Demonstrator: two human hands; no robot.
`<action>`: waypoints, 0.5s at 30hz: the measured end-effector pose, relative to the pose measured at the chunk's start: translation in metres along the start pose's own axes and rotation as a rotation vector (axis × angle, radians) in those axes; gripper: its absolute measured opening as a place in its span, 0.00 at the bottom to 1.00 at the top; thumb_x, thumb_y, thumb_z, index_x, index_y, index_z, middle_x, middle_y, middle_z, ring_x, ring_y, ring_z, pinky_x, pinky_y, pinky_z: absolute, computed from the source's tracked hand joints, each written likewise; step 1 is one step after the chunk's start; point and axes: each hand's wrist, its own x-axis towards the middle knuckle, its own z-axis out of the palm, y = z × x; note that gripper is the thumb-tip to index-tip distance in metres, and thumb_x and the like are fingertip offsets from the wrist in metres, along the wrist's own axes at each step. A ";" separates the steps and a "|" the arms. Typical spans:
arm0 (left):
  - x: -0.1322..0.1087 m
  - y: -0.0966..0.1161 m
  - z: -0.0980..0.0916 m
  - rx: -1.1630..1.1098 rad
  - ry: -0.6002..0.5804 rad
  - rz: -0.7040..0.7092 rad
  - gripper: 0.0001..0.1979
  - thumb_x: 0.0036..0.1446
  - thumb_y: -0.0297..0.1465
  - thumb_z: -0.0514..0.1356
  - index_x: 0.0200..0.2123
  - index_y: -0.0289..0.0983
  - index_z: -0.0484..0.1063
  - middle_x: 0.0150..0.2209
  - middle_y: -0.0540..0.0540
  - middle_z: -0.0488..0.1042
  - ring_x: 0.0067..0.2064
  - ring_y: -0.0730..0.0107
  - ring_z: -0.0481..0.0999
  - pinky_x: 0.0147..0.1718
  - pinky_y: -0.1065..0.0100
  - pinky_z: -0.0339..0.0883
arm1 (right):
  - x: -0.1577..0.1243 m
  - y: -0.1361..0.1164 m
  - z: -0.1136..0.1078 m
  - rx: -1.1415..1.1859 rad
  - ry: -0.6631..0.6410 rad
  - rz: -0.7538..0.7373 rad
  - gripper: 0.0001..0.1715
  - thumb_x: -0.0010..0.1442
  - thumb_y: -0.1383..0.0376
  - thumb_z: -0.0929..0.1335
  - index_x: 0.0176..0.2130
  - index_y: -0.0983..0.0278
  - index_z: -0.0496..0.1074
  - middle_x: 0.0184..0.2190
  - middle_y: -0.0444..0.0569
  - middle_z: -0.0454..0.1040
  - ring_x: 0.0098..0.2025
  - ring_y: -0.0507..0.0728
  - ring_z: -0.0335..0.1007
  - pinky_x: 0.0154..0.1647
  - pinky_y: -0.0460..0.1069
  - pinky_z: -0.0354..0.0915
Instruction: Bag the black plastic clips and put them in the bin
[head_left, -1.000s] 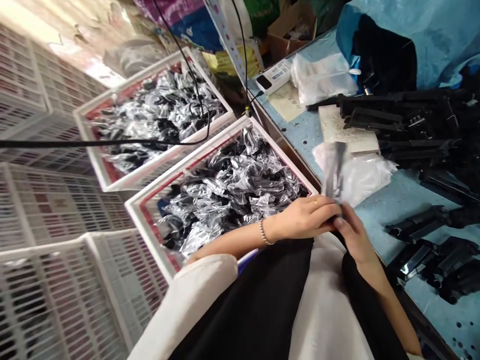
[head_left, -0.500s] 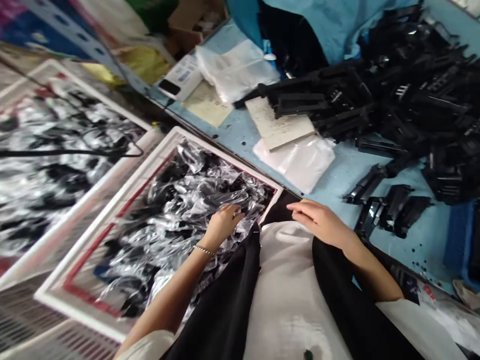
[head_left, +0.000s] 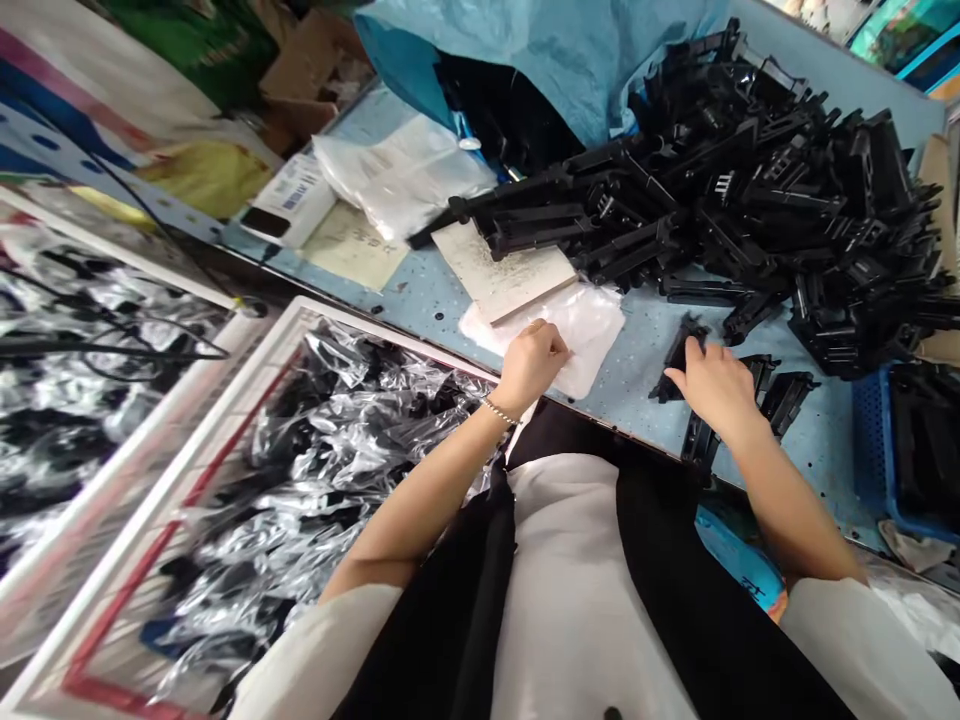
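My left hand (head_left: 531,362) rests on a stack of clear plastic bags (head_left: 592,325) at the near edge of the blue table (head_left: 622,385), fingers curled and pinching at the top bag. My right hand (head_left: 716,385) reaches onto a loose black plastic part (head_left: 679,352) lying on the table, fingers closing over it. More loose black parts (head_left: 780,395) lie just right of that hand. A big heap of the same black parts (head_left: 787,200) covers the far right of the table.
A white crate (head_left: 300,330) full of bagged black parts stands left of my lap, a second crate (head_left: 90,340) beyond it. A board (head_left: 506,275), paper sheets, more bags (head_left: 405,175), a white box (head_left: 289,200), a blue sack (head_left: 570,50) and a blue bin (head_left: 911,450) lie around.
My left hand left the crate, where it dropped a bagged part, and moved right onto the bag stack. My right hand moved forward from the table edge onto a black part.
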 end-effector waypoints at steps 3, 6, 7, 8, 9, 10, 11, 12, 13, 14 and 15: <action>0.003 -0.003 -0.012 -0.142 -0.025 -0.056 0.10 0.58 0.29 0.63 0.25 0.38 0.70 0.29 0.48 0.74 0.33 0.66 0.74 0.37 0.64 0.69 | -0.002 -0.007 0.011 0.103 0.022 -0.006 0.34 0.71 0.53 0.64 0.65 0.73 0.59 0.48 0.70 0.75 0.49 0.72 0.74 0.42 0.57 0.68; 0.003 -0.001 -0.017 -0.216 -0.023 -0.073 0.09 0.59 0.29 0.60 0.26 0.38 0.72 0.30 0.47 0.75 0.34 0.65 0.74 0.39 0.64 0.70 | 0.001 -0.009 0.019 0.214 -0.057 0.049 0.24 0.73 0.56 0.60 0.58 0.70 0.66 0.46 0.66 0.76 0.45 0.68 0.76 0.41 0.55 0.67; 0.002 -0.001 -0.017 -0.235 -0.015 -0.077 0.07 0.58 0.29 0.61 0.27 0.38 0.73 0.31 0.47 0.76 0.35 0.65 0.75 0.38 0.64 0.70 | 0.003 -0.009 0.021 0.245 -0.076 0.057 0.22 0.73 0.57 0.59 0.56 0.69 0.68 0.47 0.65 0.76 0.45 0.67 0.76 0.42 0.55 0.67; 0.001 0.000 -0.016 -0.251 -0.003 -0.082 0.06 0.57 0.28 0.61 0.28 0.38 0.73 0.32 0.47 0.77 0.35 0.66 0.75 0.38 0.65 0.70 | 0.006 -0.009 0.023 0.271 -0.076 0.063 0.21 0.73 0.59 0.59 0.56 0.68 0.68 0.48 0.65 0.76 0.46 0.67 0.76 0.42 0.55 0.67; 0.000 0.000 -0.016 -0.258 0.012 -0.085 0.04 0.57 0.28 0.62 0.29 0.37 0.73 0.33 0.46 0.77 0.34 0.66 0.75 0.37 0.66 0.70 | 0.009 -0.009 0.025 0.293 -0.061 0.067 0.20 0.73 0.60 0.59 0.57 0.68 0.68 0.49 0.65 0.75 0.47 0.67 0.75 0.43 0.55 0.67; -0.001 -0.001 -0.015 -0.252 0.029 -0.078 0.02 0.56 0.27 0.62 0.31 0.37 0.73 0.33 0.46 0.77 0.34 0.67 0.75 0.36 0.66 0.70 | 0.012 -0.007 0.026 0.315 -0.040 0.070 0.20 0.72 0.61 0.60 0.57 0.67 0.67 0.50 0.65 0.75 0.48 0.68 0.75 0.44 0.56 0.67; -0.003 -0.002 -0.014 -0.229 0.042 -0.057 0.02 0.56 0.26 0.61 0.33 0.37 0.74 0.33 0.46 0.77 0.33 0.67 0.75 0.36 0.67 0.70 | 0.014 -0.005 0.027 0.346 -0.016 0.076 0.19 0.71 0.61 0.61 0.56 0.67 0.68 0.50 0.65 0.75 0.49 0.68 0.74 0.45 0.56 0.67; -0.004 -0.003 -0.014 -0.189 0.045 -0.020 0.04 0.57 0.24 0.59 0.35 0.37 0.74 0.33 0.46 0.77 0.33 0.68 0.75 0.36 0.67 0.71 | 0.015 -0.003 0.027 0.404 0.000 0.083 0.17 0.71 0.62 0.62 0.54 0.67 0.70 0.49 0.64 0.75 0.48 0.67 0.75 0.45 0.56 0.67; -0.004 -0.004 -0.013 -0.143 0.037 0.030 0.07 0.58 0.23 0.57 0.36 0.37 0.74 0.33 0.46 0.77 0.34 0.67 0.76 0.37 0.67 0.71 | 0.016 0.000 0.027 0.506 0.001 0.093 0.14 0.70 0.62 0.63 0.51 0.66 0.72 0.46 0.62 0.76 0.45 0.66 0.75 0.45 0.56 0.67; -0.004 -0.006 -0.012 -0.101 0.016 0.087 0.09 0.59 0.22 0.55 0.37 0.37 0.75 0.35 0.45 0.78 0.35 0.67 0.77 0.39 0.66 0.72 | 0.014 0.002 0.028 0.669 -0.010 0.106 0.12 0.69 0.61 0.64 0.47 0.65 0.73 0.42 0.58 0.77 0.42 0.64 0.75 0.43 0.56 0.68; -0.004 -0.007 -0.011 -0.074 -0.013 0.139 0.11 0.59 0.21 0.53 0.36 0.37 0.76 0.37 0.43 0.79 0.38 0.66 0.78 0.41 0.65 0.73 | 0.011 0.003 0.028 0.891 -0.043 0.114 0.12 0.68 0.60 0.65 0.44 0.64 0.74 0.37 0.55 0.77 0.37 0.61 0.75 0.41 0.54 0.68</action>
